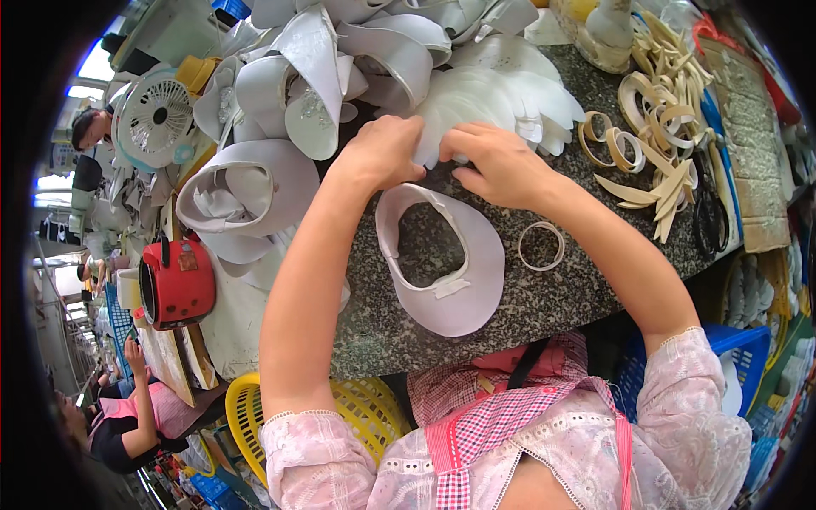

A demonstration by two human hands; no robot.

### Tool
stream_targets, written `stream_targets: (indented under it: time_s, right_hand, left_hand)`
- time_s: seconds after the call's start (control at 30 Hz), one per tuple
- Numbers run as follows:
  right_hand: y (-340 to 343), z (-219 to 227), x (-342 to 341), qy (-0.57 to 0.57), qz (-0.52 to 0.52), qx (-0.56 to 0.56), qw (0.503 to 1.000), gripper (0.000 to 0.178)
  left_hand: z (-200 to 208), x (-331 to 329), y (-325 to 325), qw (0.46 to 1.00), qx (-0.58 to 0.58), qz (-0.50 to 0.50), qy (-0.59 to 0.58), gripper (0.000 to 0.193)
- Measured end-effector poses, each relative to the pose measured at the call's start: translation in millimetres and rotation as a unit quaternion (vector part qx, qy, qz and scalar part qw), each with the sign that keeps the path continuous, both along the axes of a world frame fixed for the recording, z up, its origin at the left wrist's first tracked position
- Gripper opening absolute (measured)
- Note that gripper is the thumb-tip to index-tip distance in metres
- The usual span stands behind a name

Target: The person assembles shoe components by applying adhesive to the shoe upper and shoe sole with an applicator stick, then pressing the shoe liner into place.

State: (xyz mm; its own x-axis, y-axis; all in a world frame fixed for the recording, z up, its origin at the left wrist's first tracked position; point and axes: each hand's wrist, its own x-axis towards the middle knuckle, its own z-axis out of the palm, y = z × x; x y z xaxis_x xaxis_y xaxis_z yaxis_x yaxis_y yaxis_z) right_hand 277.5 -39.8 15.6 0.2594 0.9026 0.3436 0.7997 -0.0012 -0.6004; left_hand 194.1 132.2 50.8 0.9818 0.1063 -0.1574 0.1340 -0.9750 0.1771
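Note:
My left hand (387, 153) is closed at the near edge of a fanned stack of thin, whitish translucent pieces (501, 89). Its fingertips and thumb meet the edge of one piece. Just to the right, my right hand (497, 166) has its fingers curled over the same edge, thumb below; its fingertips are partly hidden. Below both hands, a white shoe-upper-like piece (476, 293) with a large oval opening lies on the speckled stone tabletop (374, 340). Neither hand touches it. Right of it lies a pale ring-shaped strip roll (542, 246).
Similar white pieces (285, 183) are heaped at left and back. Beige strips (671, 183) and black scissors (710, 212) lie at right. A red box-shaped device (178, 282) and a fan (157, 119) stand left. Yellow (246, 416) and blue (739, 340) baskets flank me. A co-worker (127, 416) sits at left.

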Motion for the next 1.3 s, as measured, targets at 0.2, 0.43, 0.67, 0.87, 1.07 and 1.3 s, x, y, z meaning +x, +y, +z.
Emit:
stream_targets:
  time_s: [0.2,0.43,0.67,0.87,1.07,1.3]
  right_hand:
    - [15.2,-12.5,3.2,-0.122,0.031,-0.008,0.992,0.026]
    - [9.5,0.9,-8.0,-0.071,0.027,-0.076,0.994,0.035]
    - [-37.9,20.6,-11.4,0.643,0.152,0.043,0.749,0.082]
    - [-88.0,23.2,-73.5,0.454,0.023,0.017,0.891,0.026]
    - [-98.3,-12.4,-117.6,0.427,-0.023,0.087,0.900,0.025]
    - [-98.2,-31.5,-116.7,0.373,-0.068,0.059,0.923,0.025]
  left_hand:
    - [22.8,-3.9,13.2,0.988,0.005,-0.005,-0.156,0.012]
    - [94.7,-43.0,-25.4,0.892,0.033,0.106,-0.438,0.010]
    - [43.2,-130.4,-82.6,0.881,-0.152,0.046,-0.446,0.021]
    - [2.8,-189.7,-113.6,0.822,-0.429,0.118,-0.356,0.022]
    - [-22.3,-203.1,-124.9,0.787,-0.478,0.249,-0.302,0.028]
    - [-36.9,-198.0,-126.5,0.757,-0.509,0.280,-0.299,0.038]
